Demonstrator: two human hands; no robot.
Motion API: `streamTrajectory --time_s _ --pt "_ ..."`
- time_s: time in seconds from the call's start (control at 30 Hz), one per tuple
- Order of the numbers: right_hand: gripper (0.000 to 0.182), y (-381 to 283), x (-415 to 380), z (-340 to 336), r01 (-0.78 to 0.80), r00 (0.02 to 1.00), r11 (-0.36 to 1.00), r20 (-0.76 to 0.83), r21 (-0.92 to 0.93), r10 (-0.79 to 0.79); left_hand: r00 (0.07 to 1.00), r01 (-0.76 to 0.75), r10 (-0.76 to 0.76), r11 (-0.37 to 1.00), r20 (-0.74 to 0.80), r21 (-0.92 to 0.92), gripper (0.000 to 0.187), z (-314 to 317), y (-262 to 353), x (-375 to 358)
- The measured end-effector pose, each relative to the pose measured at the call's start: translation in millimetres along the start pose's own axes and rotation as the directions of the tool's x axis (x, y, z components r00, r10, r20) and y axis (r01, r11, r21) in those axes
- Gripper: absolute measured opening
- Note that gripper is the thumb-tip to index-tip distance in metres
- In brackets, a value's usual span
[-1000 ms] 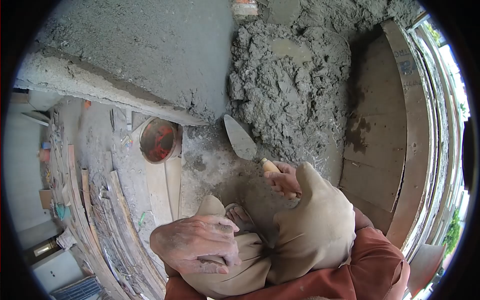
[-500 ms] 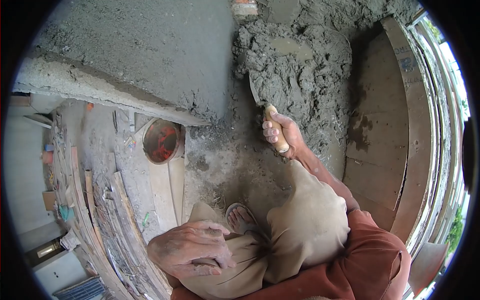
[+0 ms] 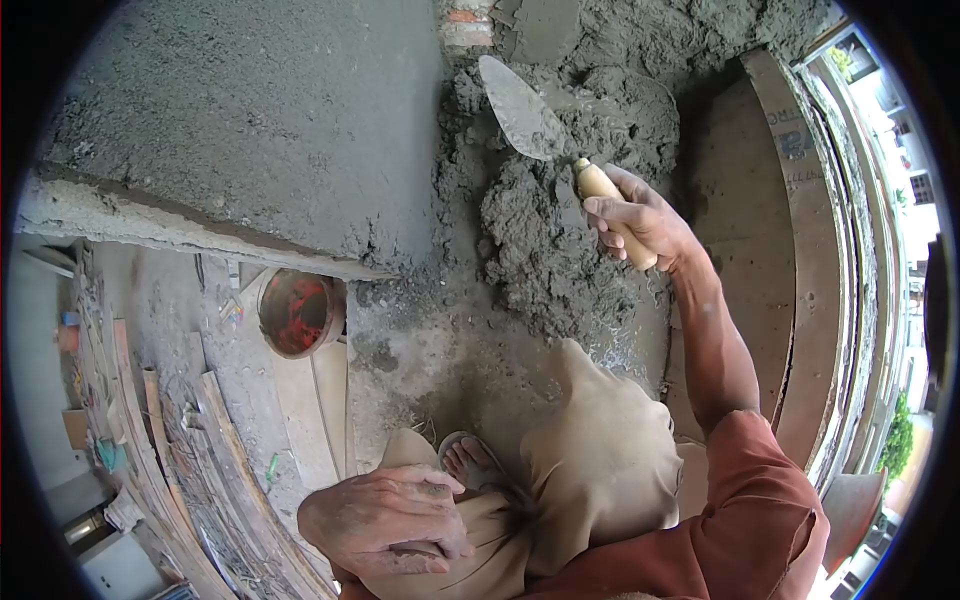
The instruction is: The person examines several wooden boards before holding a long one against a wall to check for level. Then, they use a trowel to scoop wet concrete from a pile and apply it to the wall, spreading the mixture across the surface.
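My right hand (image 3: 640, 222) is wrapped round the wooden handle of a trowel (image 3: 522, 110). The blade points up and to the left, its broad face showing, over a heap of wet grey mortar (image 3: 545, 240). Below the blade, the mortar is piled in a rough mound. My left hand (image 3: 388, 520) rests on my left knee with its fingers bent over the tan trousers, and I see no tool in it.
A grey plastered surface (image 3: 250, 120) with a pale edge fills the upper left. Below it stand a bucket (image 3: 297, 313) with a red inside and long wood strips (image 3: 240, 440). Boards (image 3: 740, 250) line the right. A sandalled foot (image 3: 470, 460) is on the floor.
My right hand has moved right and slightly up, and the trowel blade now shows its broad face above the mortar. The view has shifted slightly. My left hand stays on the knee.
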State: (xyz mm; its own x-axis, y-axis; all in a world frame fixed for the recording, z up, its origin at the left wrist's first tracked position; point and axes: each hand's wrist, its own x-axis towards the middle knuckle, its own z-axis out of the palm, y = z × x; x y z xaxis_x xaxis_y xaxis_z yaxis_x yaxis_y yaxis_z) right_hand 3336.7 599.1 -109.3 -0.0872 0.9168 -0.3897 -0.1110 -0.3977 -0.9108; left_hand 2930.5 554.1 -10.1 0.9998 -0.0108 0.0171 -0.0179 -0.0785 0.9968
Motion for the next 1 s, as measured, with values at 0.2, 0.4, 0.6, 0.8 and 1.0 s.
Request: streamTrajectory --time_s 0.2,0.4,0.6,0.8,1.0 --pt "0.034 43.2 56.5 -9.0 -0.030 0.965 -0.209 0.027 -0.978 -0.262 0.995 -0.044 0.041 0.999 0.094 0.029 0.019 -8.2 -3.3 26.0" --pt "0.045 -29.9 -8.0 -78.0 -0.053 0.998 -0.357 -0.041 -0.933 -0.040 0.995 -0.004 -0.001 0.999 0.104 0.050 0.017 -9.6 -2.1 19.6" --pt "0.045 9.8 7.5 -133.8 -0.367 0.924 0.031 -0.368 -0.930 -0.103 0.991 -0.031 0.026 0.999 0.131 0.038 0.020 -8.1 -3.1 24.1" --pt "0.036 70.1 -24.8 -53.5 -0.083 0.996 0.149 -0.078 -0.985 0.036 0.984 -0.035 0.028 0.999 0.173 0.038 0.020 -14.6 -10.6 34.6" --pt "0.036 9.2 -85.3 -99.1 -0.274 0.959 -0.210 -0.249 -0.939 -0.137 0.976 -0.014 0.008 1.000 0.215 0.025 0.020 -23.8 -20.8 46.1"
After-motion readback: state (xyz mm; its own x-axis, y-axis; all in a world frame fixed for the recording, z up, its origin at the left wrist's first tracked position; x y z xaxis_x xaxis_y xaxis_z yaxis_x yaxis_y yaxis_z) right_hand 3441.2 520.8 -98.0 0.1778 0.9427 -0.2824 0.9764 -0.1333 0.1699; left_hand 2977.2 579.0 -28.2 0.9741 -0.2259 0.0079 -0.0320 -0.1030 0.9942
